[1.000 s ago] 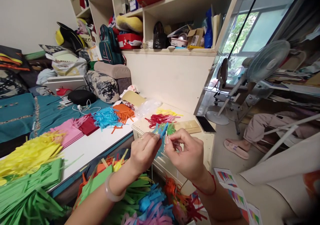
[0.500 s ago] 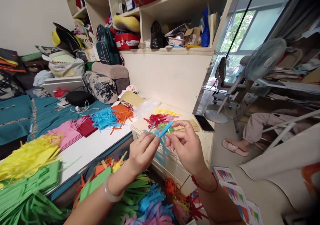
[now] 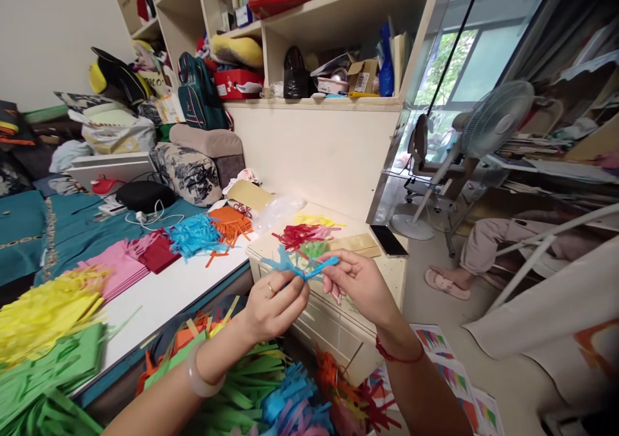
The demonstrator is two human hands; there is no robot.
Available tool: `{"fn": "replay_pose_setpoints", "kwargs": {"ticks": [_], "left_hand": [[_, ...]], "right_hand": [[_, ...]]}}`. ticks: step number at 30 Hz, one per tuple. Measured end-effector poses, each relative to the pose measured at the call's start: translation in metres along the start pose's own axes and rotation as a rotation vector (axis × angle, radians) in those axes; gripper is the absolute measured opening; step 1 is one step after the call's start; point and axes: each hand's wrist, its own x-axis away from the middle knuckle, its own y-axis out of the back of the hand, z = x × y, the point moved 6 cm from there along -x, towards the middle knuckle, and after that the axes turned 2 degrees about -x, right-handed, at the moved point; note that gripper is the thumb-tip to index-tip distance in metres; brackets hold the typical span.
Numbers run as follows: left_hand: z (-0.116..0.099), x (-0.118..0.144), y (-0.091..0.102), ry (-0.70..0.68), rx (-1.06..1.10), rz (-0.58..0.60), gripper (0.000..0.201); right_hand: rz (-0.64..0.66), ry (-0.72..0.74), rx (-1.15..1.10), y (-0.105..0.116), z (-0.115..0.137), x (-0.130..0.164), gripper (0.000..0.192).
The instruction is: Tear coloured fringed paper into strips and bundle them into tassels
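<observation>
Both hands work on a blue tissue-paper tassel [image 3: 284, 260] above the small cream cabinet. My left hand [image 3: 278, 304], with a ring and a pale bangle, pinches it near its middle, and its loose strips fan out to the left. Between thumb and fingers, my right hand [image 3: 355, 281] grips the narrow twisted end, which points right. Behind them on the cabinet lie red paper strips [image 3: 300, 236], a green bunch [image 3: 314, 249] and yellow strips [image 3: 319, 219]. Fringed paper in green, orange, blue and purple [image 3: 294, 391] is heaped below my forearms.
A black phone [image 3: 388, 240] lies on the cabinet top [image 3: 261, 250]. Stacks of yellow [image 3: 53, 297], pink [image 3: 118, 262] and blue fringed paper [image 3: 196, 233] line the white board at left. A fan [image 3: 498, 120] and a seated person's leg [image 3: 488, 249] are at right.
The blue paper has turned from slanting upward to lying nearly level, and its strips now spread to the left. Its right end looks more tightly twisted. The view has shifted slightly.
</observation>
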Motion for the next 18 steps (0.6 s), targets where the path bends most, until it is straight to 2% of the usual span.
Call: {"fn": "replay_pose_setpoints", "kwargs": {"ticks": [3,7,12,15,18], "left_hand": [[-0.003,0.002,-0.006,-0.044,-0.002,0.04,0.012],[-0.006,0.004,-0.016,-0.067,0.017,0.123,0.015],[-0.018,0.007,-0.037,-0.065,0.103,0.237,0.02],[-0.047,0.027,-0.064,-0.12,0.229,0.448,0.018],[-0.084,0.065,-0.094,-0.192,0.383,0.701,0.014]], "right_hand": [[-0.012,-0.006,0.035,0.003,-0.008,-0.002,0.024],[-0.13,0.094,0.055,0.009,-0.019,-0.007,0.02],[-0.241,0.06,-0.369,0.021,-0.042,-0.018,0.022],[-0.276,0.144,-0.485,0.046,-0.018,-0.025,0.026],[-0.261,0.278,-0.448,0.074,0.036,-0.029,0.027]]}}
